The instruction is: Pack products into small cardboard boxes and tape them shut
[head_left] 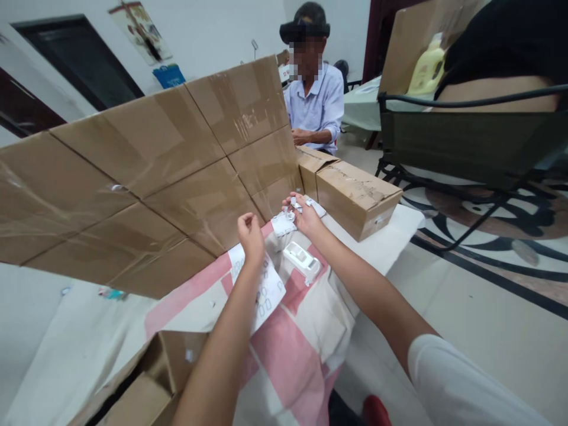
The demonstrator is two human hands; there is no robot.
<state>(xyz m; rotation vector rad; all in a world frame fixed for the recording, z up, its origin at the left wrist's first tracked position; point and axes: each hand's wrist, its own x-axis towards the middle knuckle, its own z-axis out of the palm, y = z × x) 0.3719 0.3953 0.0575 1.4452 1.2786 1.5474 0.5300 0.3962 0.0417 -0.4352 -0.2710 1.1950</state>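
My left hand is closed in a loose pinch above a white printed paper sheet; what it pinches is too small to make out. My right hand reaches farther out and its fingers curl around small white plastic parts, beside a flat white piece. A white plastic switch-like part lies on the pink and cream cloth between my forearms.
A large flattened cardboard wall stands on the left. A closed brown box sits beyond my right hand, an open box near me. Another person sits behind the cardboard. A dark folding chair stands on the right.
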